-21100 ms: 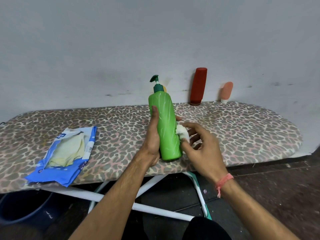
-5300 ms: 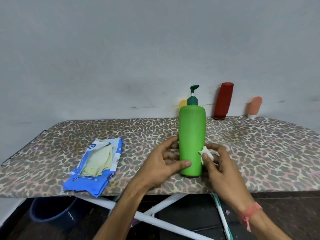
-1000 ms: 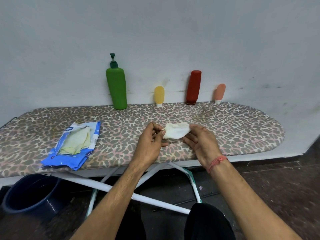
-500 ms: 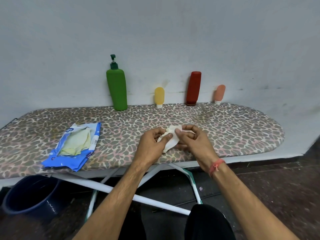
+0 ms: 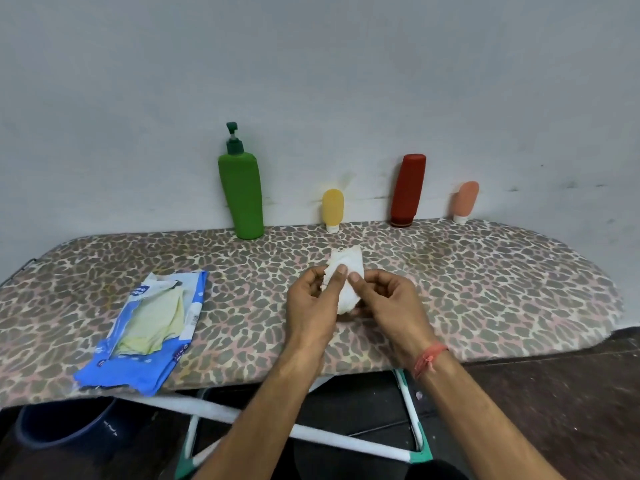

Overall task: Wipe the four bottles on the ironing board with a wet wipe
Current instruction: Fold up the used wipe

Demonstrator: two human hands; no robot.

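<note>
Head view: both hands worked the wet wipe (image 5: pixel 344 277) over the ironing board (image 5: pixel 485 289), left hand (image 5: pixel 311 306) and right hand (image 5: pixel 388 303) each pinching it, thumbs on top, folding it by the look of it. All four bottles stood along the wall: green pump bottle (image 5: pixel 242 195), yellow tube (image 5: pixel 332 209), red bottle (image 5: pixel 408 190), peach tube (image 5: pixel 465 201). Next move, likely: reach for a bottle, one hand freed, the wipe kept in the other.

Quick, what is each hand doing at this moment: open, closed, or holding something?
Left hand: closed, pinching the wet wipe.
Right hand: closed, pinching the same wet wipe.
</note>
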